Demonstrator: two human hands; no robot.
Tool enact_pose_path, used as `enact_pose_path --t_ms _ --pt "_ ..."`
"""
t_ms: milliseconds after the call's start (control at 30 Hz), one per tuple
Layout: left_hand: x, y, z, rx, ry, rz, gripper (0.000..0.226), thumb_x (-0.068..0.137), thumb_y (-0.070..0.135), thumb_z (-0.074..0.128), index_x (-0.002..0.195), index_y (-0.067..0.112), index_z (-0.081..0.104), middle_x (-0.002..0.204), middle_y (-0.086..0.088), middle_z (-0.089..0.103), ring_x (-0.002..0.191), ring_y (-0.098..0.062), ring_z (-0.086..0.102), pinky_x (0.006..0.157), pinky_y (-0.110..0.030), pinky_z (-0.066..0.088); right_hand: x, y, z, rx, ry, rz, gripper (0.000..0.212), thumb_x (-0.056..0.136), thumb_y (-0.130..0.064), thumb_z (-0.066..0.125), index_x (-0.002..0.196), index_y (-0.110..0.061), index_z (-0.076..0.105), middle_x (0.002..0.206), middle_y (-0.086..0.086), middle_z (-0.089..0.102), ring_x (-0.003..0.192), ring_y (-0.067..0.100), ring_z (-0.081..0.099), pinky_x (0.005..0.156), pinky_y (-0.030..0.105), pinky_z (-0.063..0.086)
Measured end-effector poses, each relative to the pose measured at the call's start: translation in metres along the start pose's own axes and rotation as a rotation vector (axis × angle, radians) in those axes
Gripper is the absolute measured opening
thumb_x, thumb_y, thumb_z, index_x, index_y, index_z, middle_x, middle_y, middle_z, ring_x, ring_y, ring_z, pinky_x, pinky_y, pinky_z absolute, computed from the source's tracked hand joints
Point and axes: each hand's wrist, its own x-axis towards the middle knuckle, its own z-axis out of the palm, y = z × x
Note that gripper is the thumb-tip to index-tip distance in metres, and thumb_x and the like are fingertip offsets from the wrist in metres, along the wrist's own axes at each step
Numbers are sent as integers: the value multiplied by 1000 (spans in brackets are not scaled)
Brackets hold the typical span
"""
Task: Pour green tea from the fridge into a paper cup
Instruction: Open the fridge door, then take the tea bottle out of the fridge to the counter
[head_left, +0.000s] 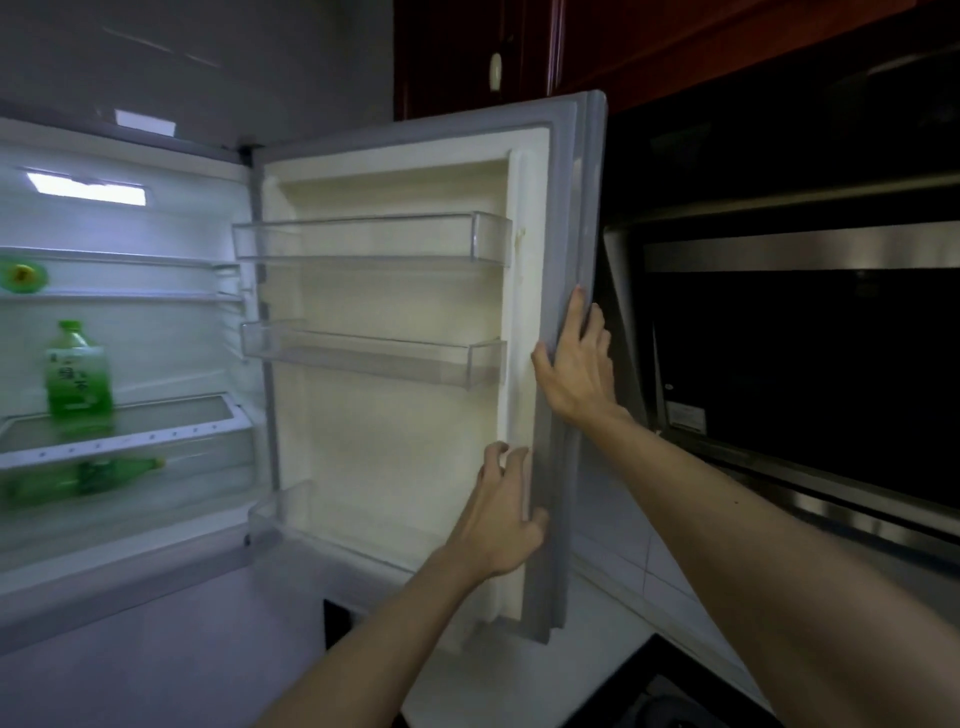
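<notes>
The fridge door (415, 441) stands wide open, its clear door bins empty. My right hand (576, 364) grips the door's outer edge at mid height, fingers wrapped round it. My left hand (504, 514) holds the same edge lower down, fingers curled over the inner rim. Inside the lit fridge at the far left, a green tea bottle (78, 371) stands upright on a glass shelf (171, 415). A second green bottle (88, 480) lies on its side in the drawer below. No paper cup is in view.
A green round object (23, 276) sits on an upper fridge shelf. A dark steel range hood (805, 364) lies right of the door, red-brown cabinets (519, 47) above. A white tiled counter (623, 582) and a black hob corner (670, 691) lie below.
</notes>
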Motion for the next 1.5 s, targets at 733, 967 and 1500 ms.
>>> enact_pose_path --t_ms 733,967,1500 --pt "-221 -145 -259 659 67 -701 82 86 57 44 148 11 17 145 -18 34 128 -36 37 100 -47 37 -204 -248 102 -94 -722 -424 66 101 -49 29 155 -21 4 154 12 26 138 33 26 104 53 31" --pt "-261 -164 -306 730 102 -831 70 85 57 45 138 12 34 139 -16 41 124 -34 42 98 -45 40 -210 -300 125 -63 -792 -542 67 100 -53 28 155 -21 6 158 11 20 142 32 23 106 53 32" --pt "-229 -207 -323 753 235 -929 67 85 53 47 137 12 35 131 -14 47 118 -33 46 95 -44 42 -158 -326 202 97 -815 -628 75 98 -55 35 156 -19 3 156 14 22 140 35 26 107 54 35"
